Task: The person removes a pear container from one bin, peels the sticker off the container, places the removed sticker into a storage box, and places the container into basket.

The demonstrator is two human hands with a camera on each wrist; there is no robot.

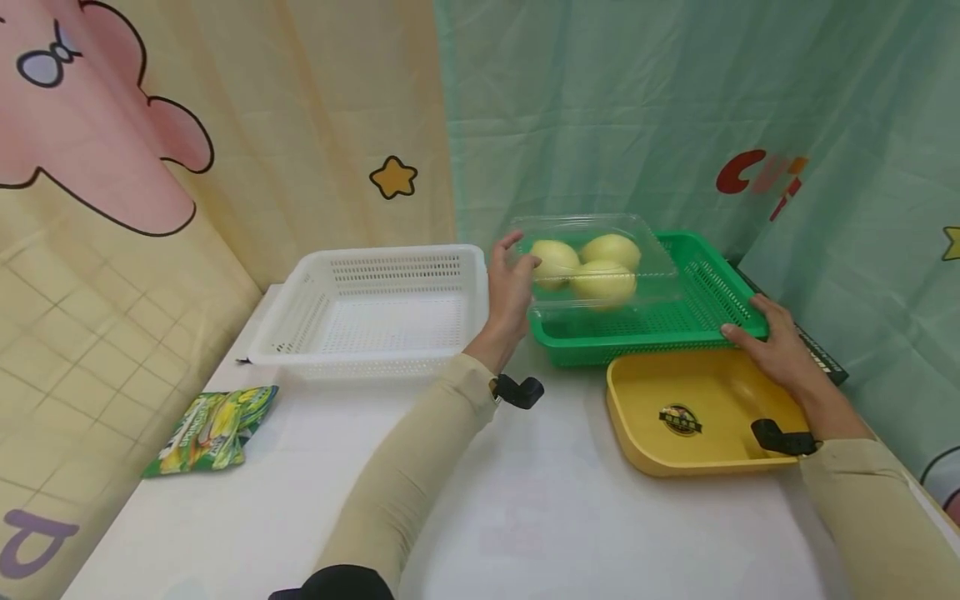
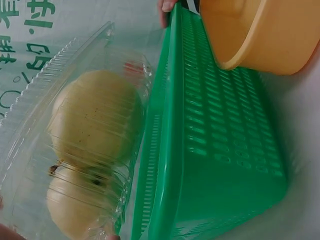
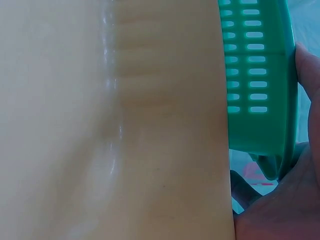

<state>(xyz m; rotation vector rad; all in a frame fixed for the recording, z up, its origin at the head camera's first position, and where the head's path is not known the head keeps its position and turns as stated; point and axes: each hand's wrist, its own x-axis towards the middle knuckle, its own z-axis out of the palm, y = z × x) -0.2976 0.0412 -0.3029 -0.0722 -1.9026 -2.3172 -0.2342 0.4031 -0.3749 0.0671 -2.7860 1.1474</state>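
My left hand (image 1: 510,293) grips the left end of a clear plastic box (image 1: 656,265), its fingertips at the box's edge in the left wrist view. Inside are three round, pale yellow fruits (image 1: 603,282), with dark stem ends and specks showing in the left wrist view (image 2: 95,117). The box overlaps the left part of a green slotted basket (image 1: 693,312) and sits above its rim in the left wrist view. My right hand (image 1: 787,354) holds the basket's front right corner, the thumb on the rim (image 3: 291,100) in the right wrist view.
A yellow tub (image 1: 720,425) with a dark label stands in front of the green basket, under my right wrist. Left of my left hand is a white slotted basket (image 1: 408,312). A green and yellow packet (image 1: 213,429) lies at the table's left edge. Printed curtains (image 1: 585,108) hang behind.
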